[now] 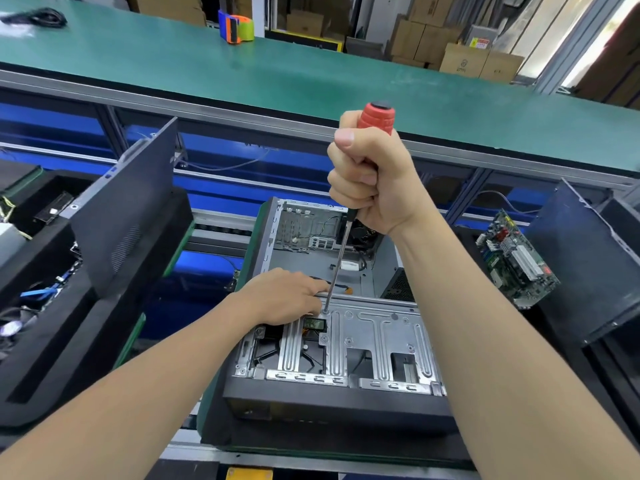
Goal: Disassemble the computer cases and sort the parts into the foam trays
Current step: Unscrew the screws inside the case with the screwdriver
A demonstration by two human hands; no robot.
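Nearest us, two bare forearms [138,393] reach in from the bottom edge. Our left hand [284,296] lies with its fingers stretched out on the ribbed grey metal frame [377,337] of the computer case [332,407], right beside the screwdriver tip. Whether a fingertip touches the shaft, we cannot tell. Our right hand [370,178] is fisted round the ridged red handle of the screwdriver [375,117]. It is held nearly upright, its thin steel shaft meeting a screw hole in the frame.

The case lies open on its side on a dark green mat [209,414], mid-line, with its black plastic front toward us. To the left, a black foam tray [69,341] holds cables and small parts, and a dark side panel [128,209] leans up in it. To the right, a green circuit board [516,261] stands tilted against a second dark panel [581,271].

Beyond, a long smooth green counter [311,81] carries a tape dispenser [237,29]. Cardboard boxes [464,60] are stacked behind it.
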